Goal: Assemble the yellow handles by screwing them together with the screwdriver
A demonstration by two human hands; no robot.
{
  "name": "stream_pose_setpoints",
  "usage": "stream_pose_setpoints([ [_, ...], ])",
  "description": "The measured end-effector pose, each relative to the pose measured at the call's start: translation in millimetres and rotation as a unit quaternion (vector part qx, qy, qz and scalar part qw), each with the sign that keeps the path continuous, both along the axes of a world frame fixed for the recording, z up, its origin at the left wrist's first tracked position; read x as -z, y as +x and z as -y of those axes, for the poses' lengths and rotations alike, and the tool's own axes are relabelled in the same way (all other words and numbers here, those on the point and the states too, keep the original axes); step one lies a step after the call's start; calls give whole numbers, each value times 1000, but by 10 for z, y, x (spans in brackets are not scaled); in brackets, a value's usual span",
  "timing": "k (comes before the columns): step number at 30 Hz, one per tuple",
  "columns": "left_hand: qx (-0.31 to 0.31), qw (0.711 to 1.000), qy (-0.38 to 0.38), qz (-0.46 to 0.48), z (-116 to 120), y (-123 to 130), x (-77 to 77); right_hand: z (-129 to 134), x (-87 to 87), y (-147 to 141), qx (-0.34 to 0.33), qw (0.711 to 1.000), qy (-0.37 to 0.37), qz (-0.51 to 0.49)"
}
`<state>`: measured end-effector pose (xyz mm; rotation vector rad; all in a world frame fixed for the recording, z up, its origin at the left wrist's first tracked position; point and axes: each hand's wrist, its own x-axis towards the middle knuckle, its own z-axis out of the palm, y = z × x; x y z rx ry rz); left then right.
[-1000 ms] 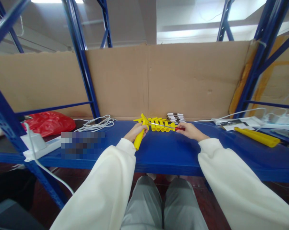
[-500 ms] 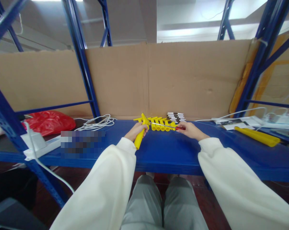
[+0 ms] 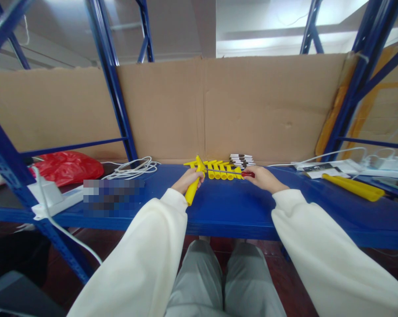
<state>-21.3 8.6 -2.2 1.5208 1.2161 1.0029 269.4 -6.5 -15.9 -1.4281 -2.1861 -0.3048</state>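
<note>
My left hand (image 3: 188, 179) is wrapped round a yellow handled tool (image 3: 191, 193), tilted above the blue shelf. In my right hand (image 3: 261, 178) is a screwdriver (image 3: 248, 174) with a red handle. Its thin shaft points left and reaches the head of the yellow tool. Behind, between my hands, several yellow pieces (image 3: 223, 175) with round tube ends lie in a row. A stack of black-and-white packets (image 3: 241, 160) sits just right of them, against the cardboard.
The blue shelf (image 3: 231, 207) carries coiled white cable (image 3: 136, 168), a red plastic bag (image 3: 68, 168) and a white power strip (image 3: 62, 202) at left. At right are a long yellow piece (image 3: 353, 188) and papers (image 3: 326, 171). Cardboard (image 3: 166, 110) stands behind.
The screwdriver's shaft has shifted slightly and my right hand is a touch higher and further left. My left hand keeps its hold on the yellow tool.
</note>
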Motion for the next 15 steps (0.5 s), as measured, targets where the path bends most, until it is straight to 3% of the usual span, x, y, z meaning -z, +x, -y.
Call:
stream_pose_setpoints([
  [6, 1, 1000, 15, -5, -10, -8, -4, 134, -71, -77, 61, 994, 28, 90],
  [15, -11, 1000, 7, -26, 25, 8, -13, 192, -129, -160, 112, 989, -7, 92],
])
